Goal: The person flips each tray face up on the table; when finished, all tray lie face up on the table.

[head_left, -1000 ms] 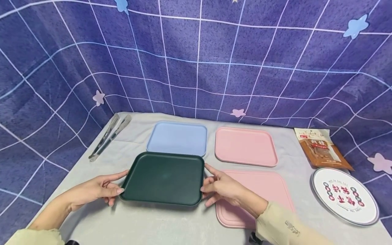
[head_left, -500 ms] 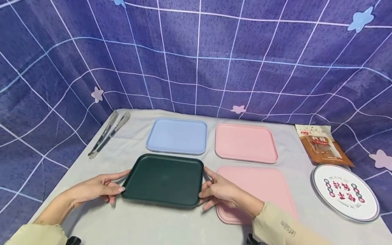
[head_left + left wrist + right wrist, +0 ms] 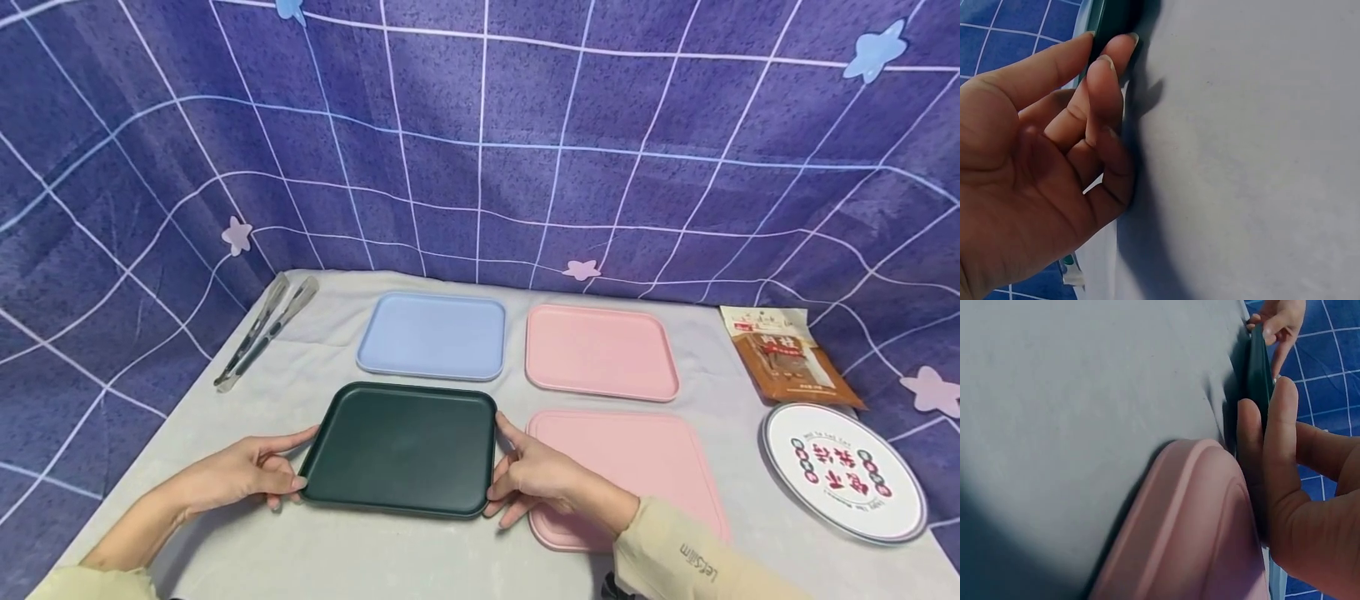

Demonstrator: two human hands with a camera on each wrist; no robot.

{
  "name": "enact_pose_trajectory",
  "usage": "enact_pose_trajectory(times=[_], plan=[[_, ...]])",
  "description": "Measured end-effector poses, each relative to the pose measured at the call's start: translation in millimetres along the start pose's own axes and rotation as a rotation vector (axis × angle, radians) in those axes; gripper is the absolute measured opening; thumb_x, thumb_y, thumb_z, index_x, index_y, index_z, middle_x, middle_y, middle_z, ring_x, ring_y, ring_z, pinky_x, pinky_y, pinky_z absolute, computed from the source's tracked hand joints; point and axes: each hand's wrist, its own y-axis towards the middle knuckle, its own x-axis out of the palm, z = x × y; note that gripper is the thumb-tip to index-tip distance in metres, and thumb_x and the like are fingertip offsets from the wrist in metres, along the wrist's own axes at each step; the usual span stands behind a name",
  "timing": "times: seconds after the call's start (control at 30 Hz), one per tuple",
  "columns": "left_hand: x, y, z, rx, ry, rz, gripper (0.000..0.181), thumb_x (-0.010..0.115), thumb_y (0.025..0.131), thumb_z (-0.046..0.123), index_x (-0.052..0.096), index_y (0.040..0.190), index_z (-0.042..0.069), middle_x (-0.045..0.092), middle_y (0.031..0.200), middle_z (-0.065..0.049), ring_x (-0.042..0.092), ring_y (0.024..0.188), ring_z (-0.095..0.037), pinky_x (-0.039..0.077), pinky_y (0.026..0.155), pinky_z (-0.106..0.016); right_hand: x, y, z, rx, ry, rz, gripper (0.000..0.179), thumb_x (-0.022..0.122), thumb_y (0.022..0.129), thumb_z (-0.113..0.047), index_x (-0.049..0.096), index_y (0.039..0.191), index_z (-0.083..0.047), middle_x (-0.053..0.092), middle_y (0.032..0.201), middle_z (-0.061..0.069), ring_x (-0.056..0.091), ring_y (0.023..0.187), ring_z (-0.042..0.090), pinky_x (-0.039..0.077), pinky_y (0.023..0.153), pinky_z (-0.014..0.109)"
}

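A dark green rectangular tray (image 3: 401,450) is low over the near-left part of the table, in front of the blue tray (image 3: 432,336). My left hand (image 3: 243,472) holds its left end, thumb at the near corner and index finger stretched along the side. At the other end my right hand (image 3: 542,477) grips the right edge the same way. In the left wrist view the thumb and fingertips pinch the green rim (image 3: 1105,25). The right wrist view has the right thumb (image 3: 1283,419) against the tray's edge, close beside a pink tray (image 3: 1191,519) whose near side bulges into view.
A second pink tray (image 3: 602,352) lies behind the near pink one. Metal tongs (image 3: 262,333) rest at the back left. At the right are a brown food packet (image 3: 795,362) and a round white plate (image 3: 843,471) with red lettering. A purple gridded cloth (image 3: 480,142) rises behind the table.
The green tray has come down and slightly toward me, widening its gap from the blue tray. Both hands have moved with it and keep their hold.
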Motion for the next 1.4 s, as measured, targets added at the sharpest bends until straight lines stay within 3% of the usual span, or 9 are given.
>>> enact_pose_trajectory(times=[0.27, 0.53, 0.8, 0.9, 1.0, 1.1, 1.23, 1.4], plan=[[4.2, -0.3, -2.0, 0.026, -0.024, 0.003, 0.087, 0.059, 0.098, 0.002, -0.007, 0.152, -0.014, 0.072, 0.085, 0.003, 0.066, 0.071, -0.008, 0.052, 0.086, -0.023, 3.1, 0.8, 3.0, -0.031, 0.014, 0.046, 0.114, 0.065, 0.078, 0.016, -0.004, 0.163, -0.018, 0.060, 0.089, 0.017, 0.071, 0.065, 0.022, 0.061, 0.059, 0.039], [2.5, -0.6, -3.0, -0.006, -0.059, -0.028, 0.086, 0.058, 0.098, 0.002, -0.008, 0.153, -0.012, 0.073, 0.089, 0.002, 0.067, 0.074, -0.008, 0.054, 0.085, -0.026, 7.2, -0.3, 1.5, -0.026, -0.006, 0.050, 0.111, 0.064, 0.080, 0.014, -0.003, 0.162, -0.016, 0.059, 0.090, 0.017, 0.070, 0.063, 0.019, 0.061, 0.058, 0.037], [2.1, 1.5, -1.3, -0.018, -0.037, -0.041, 0.087, 0.058, 0.099, 0.003, -0.008, 0.153, -0.011, 0.071, 0.083, 0.005, 0.065, 0.073, -0.007, 0.052, 0.087, -0.022, 6.9, -1.1, 3.3, -0.020, -0.020, 0.051, 0.110, 0.063, 0.082, 0.013, -0.005, 0.162, -0.017, 0.059, 0.092, 0.019, 0.071, 0.062, 0.020, 0.060, 0.057, 0.037], [3.0, 2.9, 1.0, -0.044, -0.019, -0.027, 0.088, 0.059, 0.098, 0.005, -0.007, 0.154, -0.009, 0.069, 0.079, 0.006, 0.063, 0.070, -0.006, 0.050, 0.069, -0.022, 6.6, -1.7, 4.6, -0.027, -0.020, 0.049, 0.110, 0.062, 0.082, 0.014, -0.006, 0.162, -0.017, 0.059, 0.091, 0.019, 0.071, 0.063, 0.021, 0.060, 0.058, 0.038], [4.1, 5.8, 2.7, -0.062, 0.005, -0.009, 0.089, 0.061, 0.098, 0.007, -0.005, 0.155, -0.007, 0.066, 0.075, 0.006, 0.060, 0.066, -0.004, 0.032, 0.051, -0.027, 6.3, -2.8, 5.9, -0.037, -0.019, 0.057, 0.110, 0.061, 0.082, 0.015, -0.005, 0.162, -0.017, 0.059, 0.090, 0.019, 0.071, 0.062, 0.021, 0.060, 0.057, 0.039], [4.3, 7.1, 3.2, -0.070, 0.005, -0.006, 0.089, 0.061, 0.098, 0.006, -0.005, 0.156, -0.006, 0.064, 0.074, 0.006, 0.059, 0.065, -0.004, 0.028, 0.050, -0.029, 6.7, -3.5, 6.4, -0.043, -0.015, 0.062, 0.110, 0.061, 0.082, 0.015, -0.005, 0.162, -0.017, 0.058, 0.089, 0.018, 0.071, 0.062, 0.021, 0.060, 0.057, 0.039], [4.3, 6.0, 3.4, -0.075, 0.002, -0.008, 0.089, 0.061, 0.098, 0.006, -0.006, 0.156, -0.006, 0.064, 0.075, 0.006, 0.060, 0.066, -0.005, 0.041, 0.060, -0.023, 7.7, -3.4, 5.7, -0.042, -0.027, 0.062, 0.110, 0.062, 0.082, 0.015, -0.006, 0.162, -0.017, 0.058, 0.087, 0.016, 0.071, 0.062, 0.021, 0.060, 0.057, 0.039], [5.5, 4.8, 4.9, -0.087, 0.023, 0.018, 0.090, 0.063, 0.097, 0.008, -0.003, 0.156, -0.007, 0.063, 0.073, 0.006, 0.059, 0.064, -0.005, 0.035, 0.054, -0.025, 8.7, -2.1, 4.5, -0.031, -0.047, 0.060, 0.109, 0.061, 0.083, 0.015, -0.008, 0.162, -0.017, 0.058, 0.086, 0.018, 0.070, 0.060, 0.020, 0.060, 0.056, 0.039]])
